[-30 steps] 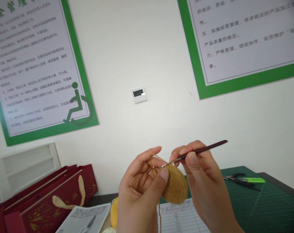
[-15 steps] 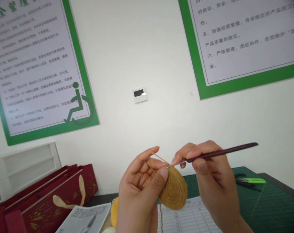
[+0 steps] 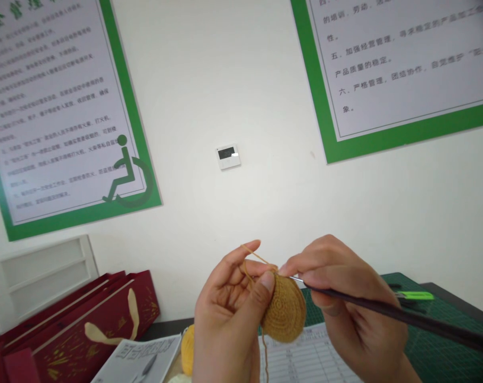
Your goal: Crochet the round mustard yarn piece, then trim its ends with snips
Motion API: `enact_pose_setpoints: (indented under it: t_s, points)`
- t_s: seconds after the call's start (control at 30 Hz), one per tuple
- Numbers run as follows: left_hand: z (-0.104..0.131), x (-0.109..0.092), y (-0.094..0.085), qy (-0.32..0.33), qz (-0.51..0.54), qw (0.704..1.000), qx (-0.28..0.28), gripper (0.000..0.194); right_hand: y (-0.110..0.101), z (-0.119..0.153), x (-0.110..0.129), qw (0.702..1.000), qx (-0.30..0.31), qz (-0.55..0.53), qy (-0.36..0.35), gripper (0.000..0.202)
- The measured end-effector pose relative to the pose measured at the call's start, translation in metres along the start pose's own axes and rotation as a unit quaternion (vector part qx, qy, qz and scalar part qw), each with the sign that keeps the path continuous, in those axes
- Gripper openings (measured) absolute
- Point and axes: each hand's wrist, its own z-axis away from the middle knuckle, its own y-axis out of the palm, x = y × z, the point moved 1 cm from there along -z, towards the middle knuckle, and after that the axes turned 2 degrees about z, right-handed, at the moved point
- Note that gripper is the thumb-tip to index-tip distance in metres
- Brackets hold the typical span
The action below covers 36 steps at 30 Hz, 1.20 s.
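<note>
A round mustard-yellow crochet piece (image 3: 284, 311) hangs between the hands, its top edge pinched by the thumb and fingers of my left hand (image 3: 235, 303). Yarn loops over the raised left index finger and runs to the piece's top edge; a loose tail dangles below. My right hand (image 3: 345, 298) is closed round a crochet hook (image 3: 385, 309) with a dark handle, which slopes down to the right. The metal shaft points left at the top edge of the piece, where the right index fingertip also rests. The hook's very tip is hidden there.
A green cutting mat (image 3: 436, 340) with a bright green-handled tool (image 3: 415, 295) lies at the right. Printed sheets (image 3: 305, 356) lie under the hands. Left are a yellow yarn ball (image 3: 188, 351), a booklet (image 3: 140, 361) and red gift bags (image 3: 101, 330). Behind stands a wall with posters.
The hook's handle has swung from pointing up-right to pointing down-right, and my right hand has turned with it. My left hand keeps its hold, with the piece almost unmoved.
</note>
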Motion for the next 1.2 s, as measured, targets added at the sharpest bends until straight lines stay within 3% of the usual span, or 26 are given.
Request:
enact_pose_setpoints:
  t_s: [0.27,0.5,0.63,0.93,1.03,1.2]
  points:
    - [0.002,0.004,0.002,0.06,-0.002,0.998,-0.018,0.037,0.003,-0.004,0.005,0.985,0.006,0.14,-0.1,0.018]
    - [-0.003,0.003,-0.002,-0.036,0.071,0.993,0.087,0.046,0.006,0.0,0.006,0.972,-0.021,0.196,-0.124,0.008]
    - [0.001,-0.001,0.001,-0.05,0.07,0.993,0.078,0.049,0.006,-0.001,0.005,0.969,-0.025,0.21,-0.129,0.01]
    - [0.002,-0.004,0.002,-0.042,0.038,0.997,0.051,0.037,0.004,-0.001,0.003,0.981,-0.038,0.156,-0.106,0.02]
    - [0.001,-0.003,0.001,-0.026,0.029,0.998,0.043,0.035,0.005,0.005,0.0,0.994,-0.044,0.082,-0.056,0.02]
    - [0.0,-0.002,-0.001,-0.028,0.032,0.999,0.031,0.035,0.011,0.01,-0.003,0.991,-0.118,-0.055,0.038,0.015]
